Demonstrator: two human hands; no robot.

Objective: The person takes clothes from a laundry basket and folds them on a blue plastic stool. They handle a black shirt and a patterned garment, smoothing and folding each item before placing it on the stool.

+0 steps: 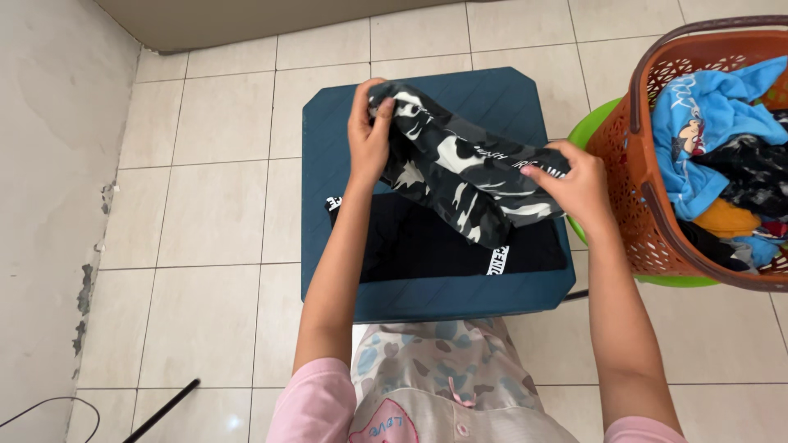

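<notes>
Both my hands hold a black, grey and white camouflage garment above a dark blue square stool. My left hand pinches its far left end. At the garment's right end, my right hand grips the waistband. Under the garment a folded black piece of clothing with white trim lies flat on the stool's near half.
An orange plastic laundry basket with several crumpled clothes, among them a blue printed one, stands at the right, resting on a green basin. Pale floor tiles surround the stool. A wall runs along the left, and a dark rod lies bottom left.
</notes>
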